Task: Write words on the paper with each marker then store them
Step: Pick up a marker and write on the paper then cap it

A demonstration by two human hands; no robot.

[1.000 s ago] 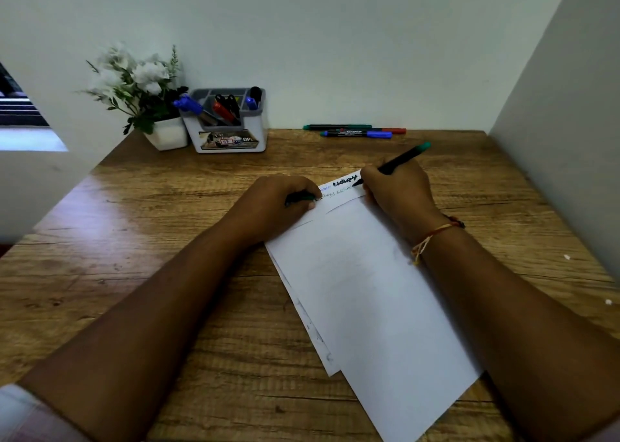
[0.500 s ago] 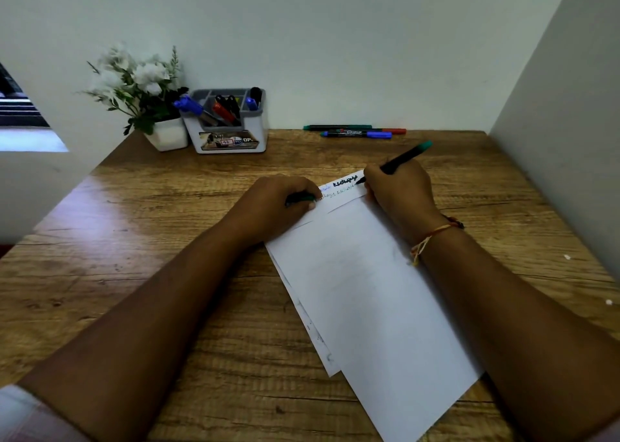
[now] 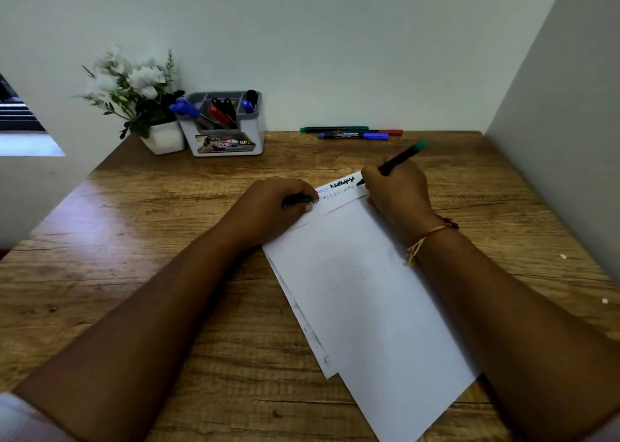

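Note:
White paper sheets (image 3: 365,294) lie stacked on the wooden desk (image 3: 167,273), with handwritten words along the far edge. My right hand (image 3: 399,189) grips a black marker with a green end (image 3: 401,158), its tip touching the paper's far right corner. My left hand (image 3: 275,206) rests fisted on the paper's far left corner and holds the green marker cap (image 3: 297,201). Three capped markers lie by the back wall: green (image 3: 335,128), red (image 3: 391,132) and blue (image 3: 355,136). A grey-white pen holder (image 3: 228,139) with several markers stands at the back left.
A small white pot of white flowers (image 3: 141,106) stands left of the holder. A wall panel (image 3: 563,139) bounds the desk on the right. Small white specks (image 3: 563,256) lie near the right edge.
The marker tip has crept a little to the right along the written line. My left hand has stayed put on the paper.

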